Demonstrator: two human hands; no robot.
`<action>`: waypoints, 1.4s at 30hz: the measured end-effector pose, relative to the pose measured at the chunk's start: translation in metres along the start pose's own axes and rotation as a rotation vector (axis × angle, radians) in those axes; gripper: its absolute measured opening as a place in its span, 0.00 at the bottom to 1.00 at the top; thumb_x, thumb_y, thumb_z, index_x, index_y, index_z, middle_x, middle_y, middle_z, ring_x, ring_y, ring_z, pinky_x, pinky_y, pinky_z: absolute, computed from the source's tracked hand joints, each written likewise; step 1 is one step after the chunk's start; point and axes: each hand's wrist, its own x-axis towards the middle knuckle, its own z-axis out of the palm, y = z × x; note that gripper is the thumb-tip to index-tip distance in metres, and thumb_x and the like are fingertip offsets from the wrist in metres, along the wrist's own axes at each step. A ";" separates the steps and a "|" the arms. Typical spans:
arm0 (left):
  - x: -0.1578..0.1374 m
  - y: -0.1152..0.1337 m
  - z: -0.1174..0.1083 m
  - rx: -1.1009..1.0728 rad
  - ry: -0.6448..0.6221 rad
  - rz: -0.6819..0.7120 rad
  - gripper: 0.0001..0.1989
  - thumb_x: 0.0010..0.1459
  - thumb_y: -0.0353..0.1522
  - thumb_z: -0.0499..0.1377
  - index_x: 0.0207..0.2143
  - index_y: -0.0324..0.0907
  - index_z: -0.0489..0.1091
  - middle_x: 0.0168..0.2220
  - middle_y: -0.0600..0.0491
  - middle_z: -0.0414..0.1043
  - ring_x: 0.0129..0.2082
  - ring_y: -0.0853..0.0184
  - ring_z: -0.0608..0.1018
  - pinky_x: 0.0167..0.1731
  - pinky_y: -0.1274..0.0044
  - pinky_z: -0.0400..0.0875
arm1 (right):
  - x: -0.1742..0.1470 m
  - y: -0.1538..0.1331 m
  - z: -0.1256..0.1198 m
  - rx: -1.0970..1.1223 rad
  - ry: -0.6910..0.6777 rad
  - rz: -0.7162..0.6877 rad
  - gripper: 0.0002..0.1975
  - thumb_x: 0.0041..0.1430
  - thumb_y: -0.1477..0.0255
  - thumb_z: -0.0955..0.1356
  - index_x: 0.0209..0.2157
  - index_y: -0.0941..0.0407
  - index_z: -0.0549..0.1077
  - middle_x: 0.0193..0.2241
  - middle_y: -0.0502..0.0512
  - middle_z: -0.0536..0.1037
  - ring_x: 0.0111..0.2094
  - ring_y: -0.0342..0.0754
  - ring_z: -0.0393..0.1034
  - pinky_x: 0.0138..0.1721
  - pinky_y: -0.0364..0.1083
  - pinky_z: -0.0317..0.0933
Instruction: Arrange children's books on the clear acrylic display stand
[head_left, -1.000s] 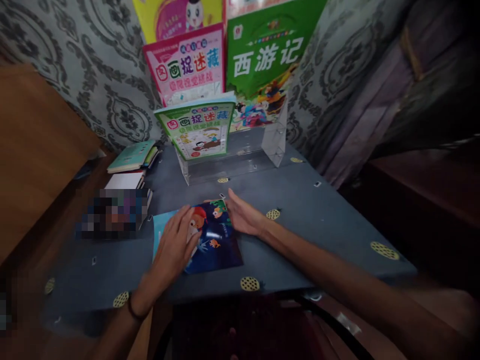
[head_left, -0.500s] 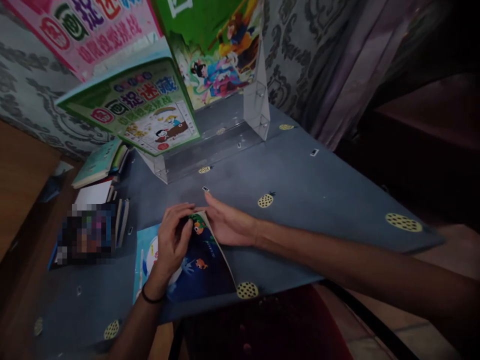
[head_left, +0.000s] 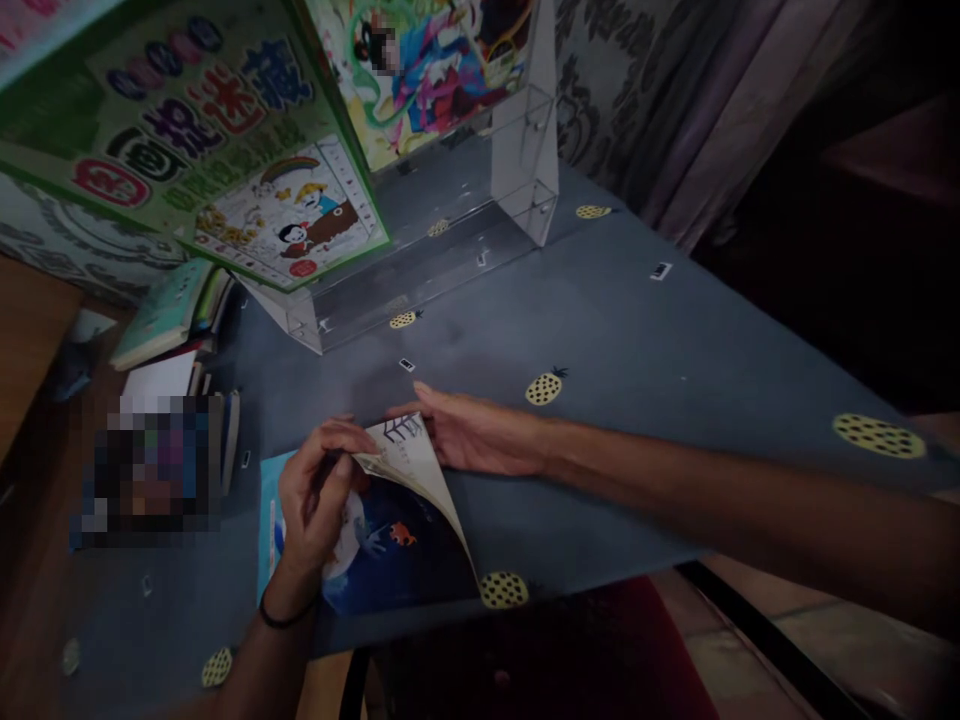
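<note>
A thin picture book (head_left: 420,545) with a dark blue cover lies near the front edge of the table, with an orange fish on it. My left hand (head_left: 319,490), with a black band at the wrist, pinches the cover's upper corner between thumb and fingers and curls it back. Under the lifted corner a pale inner page with dark line drawing shows. My right hand (head_left: 480,430) rests on its side at the book's upper right corner, thumb up and fingers stretched out. Its fingertips are partly hidden behind the book.
A clear acrylic stand (head_left: 525,170) at the back holds upright books, a green one (head_left: 225,150) in front. Stacked books (head_left: 161,320) line the table's left side, beside a blurred-out item (head_left: 150,470). The grey table (head_left: 622,330) bears printed pineapples; a dark red seat (head_left: 540,650) stands below.
My left hand has drawn left and peeled the cover's corner back, uncovering the page beneath. My right hand stays by the book's corner. The view has shifted closer.
</note>
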 end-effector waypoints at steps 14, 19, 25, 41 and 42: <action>0.002 0.006 0.001 0.332 -0.157 0.136 0.05 0.64 0.32 0.57 0.42 0.44 0.69 0.47 0.46 0.74 0.47 0.58 0.75 0.47 0.63 0.70 | -0.012 -0.012 -0.006 -0.268 -0.150 0.025 0.15 0.62 0.66 0.72 0.47 0.60 0.80 0.39 0.57 0.82 0.41 0.44 0.77 0.48 0.44 0.69; 0.001 0.005 -0.001 0.283 -0.138 0.129 0.05 0.63 0.31 0.58 0.41 0.44 0.71 0.44 0.47 0.75 0.44 0.60 0.75 0.44 0.66 0.71 | -0.011 -0.011 -0.006 -0.255 -0.128 0.021 0.16 0.61 0.66 0.73 0.47 0.60 0.80 0.38 0.57 0.83 0.40 0.43 0.78 0.48 0.45 0.70; 0.000 0.005 -0.002 0.310 -0.116 0.178 0.08 0.62 0.29 0.58 0.44 0.44 0.72 0.44 0.49 0.75 0.45 0.61 0.76 0.45 0.66 0.70 | -0.011 -0.012 -0.004 -0.252 -0.108 0.023 0.18 0.57 0.64 0.75 0.46 0.59 0.81 0.37 0.56 0.83 0.39 0.43 0.78 0.46 0.44 0.71; -0.002 0.007 -0.001 0.381 -0.100 0.171 0.13 0.61 0.31 0.59 0.49 0.45 0.70 0.43 0.48 0.72 0.45 0.60 0.74 0.45 0.66 0.71 | -0.007 -0.006 0.001 -0.365 0.010 -0.065 0.17 0.57 0.66 0.75 0.47 0.58 0.78 0.36 0.53 0.80 0.34 0.41 0.75 0.39 0.43 0.71; -0.002 0.006 -0.001 0.392 -0.108 0.169 0.14 0.61 0.31 0.60 0.50 0.45 0.69 0.43 0.48 0.72 0.46 0.59 0.74 0.46 0.65 0.71 | -0.007 -0.006 0.001 -0.374 0.015 -0.065 0.17 0.57 0.66 0.75 0.47 0.59 0.77 0.35 0.52 0.80 0.33 0.41 0.75 0.39 0.43 0.71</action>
